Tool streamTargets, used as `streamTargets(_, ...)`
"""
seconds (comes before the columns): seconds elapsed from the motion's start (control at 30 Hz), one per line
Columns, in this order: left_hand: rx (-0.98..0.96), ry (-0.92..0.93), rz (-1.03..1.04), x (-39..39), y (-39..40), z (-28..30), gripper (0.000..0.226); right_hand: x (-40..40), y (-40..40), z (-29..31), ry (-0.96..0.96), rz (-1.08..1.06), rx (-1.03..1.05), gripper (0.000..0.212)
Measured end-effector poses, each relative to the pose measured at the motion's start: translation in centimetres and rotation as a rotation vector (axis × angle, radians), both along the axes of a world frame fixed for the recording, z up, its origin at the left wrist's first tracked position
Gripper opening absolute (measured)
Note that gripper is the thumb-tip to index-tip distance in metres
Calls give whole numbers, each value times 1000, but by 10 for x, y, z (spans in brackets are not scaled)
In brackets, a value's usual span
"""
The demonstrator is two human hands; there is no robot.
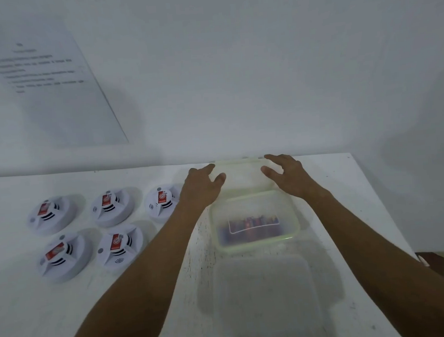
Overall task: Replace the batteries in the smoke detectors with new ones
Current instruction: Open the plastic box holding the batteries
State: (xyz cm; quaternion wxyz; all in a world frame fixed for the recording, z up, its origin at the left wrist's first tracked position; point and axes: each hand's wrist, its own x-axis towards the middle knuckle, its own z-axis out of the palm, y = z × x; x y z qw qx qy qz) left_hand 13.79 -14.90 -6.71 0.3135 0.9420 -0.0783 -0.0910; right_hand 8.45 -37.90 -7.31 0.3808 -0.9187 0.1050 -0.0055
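Left hand [203, 183], right hand [285, 175]: spread at far container [243, 177], grip unclear | battery box [254, 219] at 6 | five detectors [112, 206] at 9, red labels unreadable | wall sheet [49, 83] blurred

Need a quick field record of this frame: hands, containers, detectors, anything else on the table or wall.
left hand: fingers spread, at the left side of the far container, grip unclear
right hand: fingers spread, at its right side, grip unclear
far container: translucent, by the wall
middle container: green-rimmed, blurred colourful contents, likely batteries
near container: translucent, nearest the camera, contents not visible
smoke detectors: five, white, red labels, left on the table, three behind, two in front
printed sheet: on the wall, unreadable
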Motion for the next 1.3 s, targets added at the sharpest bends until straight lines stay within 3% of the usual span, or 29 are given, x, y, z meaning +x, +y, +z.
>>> streamTargets(0.2,-165,-128,-63,-63,12,19,50,-59,21,21,-137,27,117,47)
streamTargets(0.6,-235,42,9,-108,24,-8,65,-102,37,-1,-28,-35,165,52)
streamTargets(0.97,-671,180,57,-97,19,-11,48,-91,35,-16,-132,-31,340,45)
streamTargets(1.17,-635,91,101,-90,20,-12,52,-89,37,-17,-160,-116,314,49)
streamTargets(1.3,-470,93,60,-88,24,-9,81,-88,35,-15,-86,-99,230,51)
